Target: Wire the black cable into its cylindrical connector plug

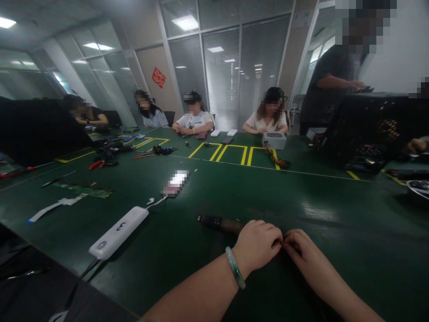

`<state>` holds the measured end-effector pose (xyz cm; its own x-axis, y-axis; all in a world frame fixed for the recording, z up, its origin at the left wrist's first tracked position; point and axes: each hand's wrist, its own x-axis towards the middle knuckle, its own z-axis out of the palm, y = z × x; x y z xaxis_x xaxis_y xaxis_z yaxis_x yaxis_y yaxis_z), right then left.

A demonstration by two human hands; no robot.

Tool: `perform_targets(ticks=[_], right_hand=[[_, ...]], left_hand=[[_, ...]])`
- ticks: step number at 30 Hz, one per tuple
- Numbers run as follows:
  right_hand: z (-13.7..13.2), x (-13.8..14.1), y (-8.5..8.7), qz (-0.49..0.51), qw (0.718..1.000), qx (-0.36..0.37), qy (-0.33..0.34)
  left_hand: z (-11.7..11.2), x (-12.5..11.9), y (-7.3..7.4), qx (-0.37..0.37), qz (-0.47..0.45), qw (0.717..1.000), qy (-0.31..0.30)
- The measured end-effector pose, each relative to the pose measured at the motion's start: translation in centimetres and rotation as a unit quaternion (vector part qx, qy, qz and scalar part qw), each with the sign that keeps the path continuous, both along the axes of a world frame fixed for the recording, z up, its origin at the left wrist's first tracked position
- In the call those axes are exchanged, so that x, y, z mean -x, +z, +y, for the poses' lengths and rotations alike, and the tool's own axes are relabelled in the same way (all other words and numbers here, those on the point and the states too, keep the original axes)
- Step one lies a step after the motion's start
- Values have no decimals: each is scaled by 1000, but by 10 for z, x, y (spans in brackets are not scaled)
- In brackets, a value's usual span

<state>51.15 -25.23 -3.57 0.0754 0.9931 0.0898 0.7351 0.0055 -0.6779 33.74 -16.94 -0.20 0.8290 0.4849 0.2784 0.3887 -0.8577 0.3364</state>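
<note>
My left hand, with a green bangle on its wrist, is closed with the fingertips pressed together. Just to its right, my right hand is closed in a similar pinch. The fingertips of both hands meet or nearly meet above the green table. Whatever they hold, if anything, is hidden or too small to make out. A dark cylindrical tool with a small metal tip lies beyond my left hand, which covers its near end.
A white power bank marked 3 has cables running from it. Left lie a green circuit strip, a ribbon cable and red-handled pliers. Black cases stand right. Several people sit across the table, near a grey power supply.
</note>
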Motion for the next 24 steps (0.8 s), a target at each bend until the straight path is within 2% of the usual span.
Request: perform_targets(ticks=[9, 16, 24], right_hand=[[0, -1, -5, 16, 1000, 7, 12], [1, -2, -1, 1, 1000, -2, 21], [5, -8, -1, -41, 999, -4, 9]], left_hand=[[-1, -1, -3, 30, -17, 999, 10], [-3, -1, -1, -3, 12, 1000, 13], [-4, 1, -5, -40, -5, 999, 5]])
